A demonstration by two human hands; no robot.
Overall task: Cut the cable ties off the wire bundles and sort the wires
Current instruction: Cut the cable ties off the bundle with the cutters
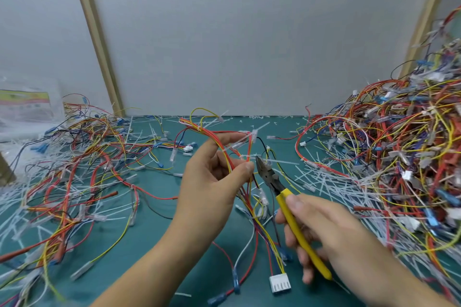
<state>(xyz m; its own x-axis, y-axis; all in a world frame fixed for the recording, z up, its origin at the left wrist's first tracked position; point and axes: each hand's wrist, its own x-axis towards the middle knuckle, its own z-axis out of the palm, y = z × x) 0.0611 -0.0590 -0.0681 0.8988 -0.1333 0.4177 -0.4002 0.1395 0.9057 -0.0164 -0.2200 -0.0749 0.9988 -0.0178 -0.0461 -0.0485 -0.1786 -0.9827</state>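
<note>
Right hand [331,232] curled round yellow-handled side cutters [291,218] | left hand [212,182] pinching 1 red-and-yellow wire bundle [207,133] above green table [154,237], cutter tip at its white cable tie [282,161] | freed wires spread left [82,154], tall tangled heap right [404,147]: plenty left, I'd judge

two hands show: the left hand [212,182] and the right hand [324,232]. there is one pair of yellow-handled cutters [294,219] and one wire bundle [234,157] held above the one green mat [149,244]. one white connector block [280,283] lies near the front edge. the wires lie in two masses: one tall heap [399,157] on the right and one flatter spread [74,169] on the left, their single wires too many to count. so are the white cut cable ties [321,182]. two wooden strips [96,37] cross the wall, and one plastic bag [25,104] sits far left.
</note>
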